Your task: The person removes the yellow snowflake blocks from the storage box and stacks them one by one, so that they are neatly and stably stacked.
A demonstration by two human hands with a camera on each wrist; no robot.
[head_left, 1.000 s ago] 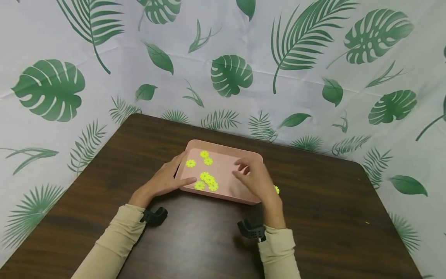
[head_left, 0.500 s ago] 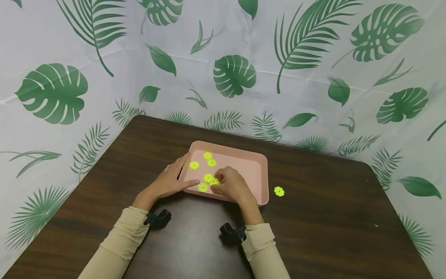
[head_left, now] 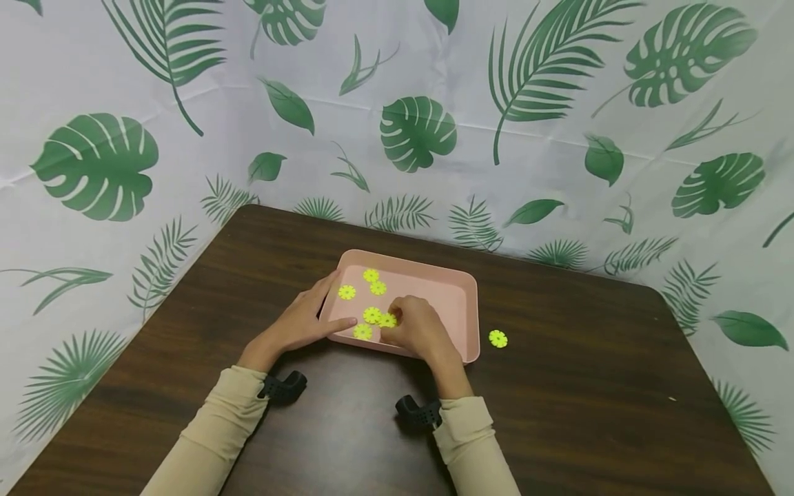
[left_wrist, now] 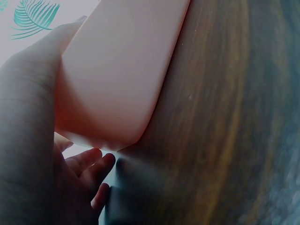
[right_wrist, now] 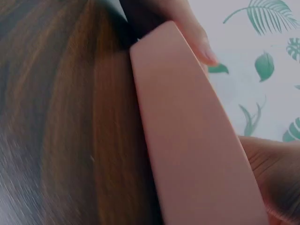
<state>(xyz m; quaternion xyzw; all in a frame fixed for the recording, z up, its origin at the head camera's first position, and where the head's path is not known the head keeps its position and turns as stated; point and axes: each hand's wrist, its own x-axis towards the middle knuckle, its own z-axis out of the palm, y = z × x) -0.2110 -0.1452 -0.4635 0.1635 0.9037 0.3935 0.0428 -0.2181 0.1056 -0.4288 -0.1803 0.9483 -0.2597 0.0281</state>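
With left grip (head_left: 296, 320) spread against the tray (head_left: 443, 293), my curled right grip (head_left: 420, 325) (hold unclear) should pinch one yellow disc (head_left: 386, 320) lightly.

On the table (head_left: 589, 386) near its back edge, a tray (head_left: 437, 284); in its left half, pieces (head_left: 371, 315); past its right edge, another (head_left: 498, 338).

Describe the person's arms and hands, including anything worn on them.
Beige long sleeves with bunched cuffs cover both forearms. Each wrist carries a curved black attachment. The left hand and right hand are bare, without gloves.
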